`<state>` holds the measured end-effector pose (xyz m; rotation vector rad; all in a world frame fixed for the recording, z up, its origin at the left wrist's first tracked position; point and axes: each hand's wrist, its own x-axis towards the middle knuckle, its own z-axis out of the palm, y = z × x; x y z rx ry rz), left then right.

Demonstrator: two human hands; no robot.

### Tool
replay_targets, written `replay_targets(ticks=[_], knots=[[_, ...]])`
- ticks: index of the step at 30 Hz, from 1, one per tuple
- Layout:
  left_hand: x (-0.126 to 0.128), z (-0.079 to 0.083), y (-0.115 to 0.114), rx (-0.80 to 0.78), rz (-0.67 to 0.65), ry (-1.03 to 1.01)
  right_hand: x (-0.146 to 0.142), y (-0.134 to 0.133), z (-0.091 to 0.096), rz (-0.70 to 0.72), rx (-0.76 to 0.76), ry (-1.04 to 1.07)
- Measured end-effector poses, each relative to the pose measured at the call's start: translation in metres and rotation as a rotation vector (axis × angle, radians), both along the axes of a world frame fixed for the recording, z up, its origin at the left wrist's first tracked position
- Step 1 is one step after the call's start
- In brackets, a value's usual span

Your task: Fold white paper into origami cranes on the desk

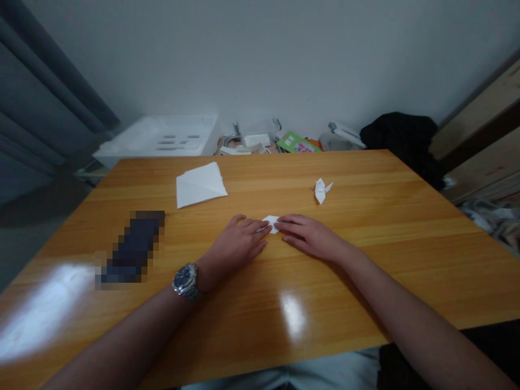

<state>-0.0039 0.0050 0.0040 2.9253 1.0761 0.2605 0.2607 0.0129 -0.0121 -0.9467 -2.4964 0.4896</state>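
Folded paper [271, 223] lies pinned beneath flat, outstretched fingers of left hand [239, 245] and right hand [312, 238].

The scene is dimly lit w/ a cool grey cast; overhead light is shown by glare on the glossy table [385, 216], i.e. a broad smear [44, 314] at the near-left corner & a smaller spot [293, 314] near the front edge. Only faint, soft shadows are cast beneath the left hand [238, 244] & right hand [311, 238], and the small folded paper [271, 223] between them is rendered w/o detail. Wide-angle bending is seen at the edges, esp. the curtain [40, 108]; a pixelated block [132, 249] is laid over one spot on the table's left side.
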Motion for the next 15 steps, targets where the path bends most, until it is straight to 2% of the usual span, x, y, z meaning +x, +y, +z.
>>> replay_targets(ticks=[4, 8, 15], knots=[[-0.003, -0.003, -0.001, -0.019, -0.011, -0.015, -0.001, -0.003, 0.000, -0.025, 0.034, -0.094], [-0.008, -0.005, 0.000, -0.036, -0.028, -0.026, -0.002, -0.005, 0.002, -0.043, 0.033, -0.099], [-0.014, -0.001, 0.000, -0.078, -0.047, 0.005, 0.005, 0.000, -0.001, -0.020, 0.074, -0.127]])
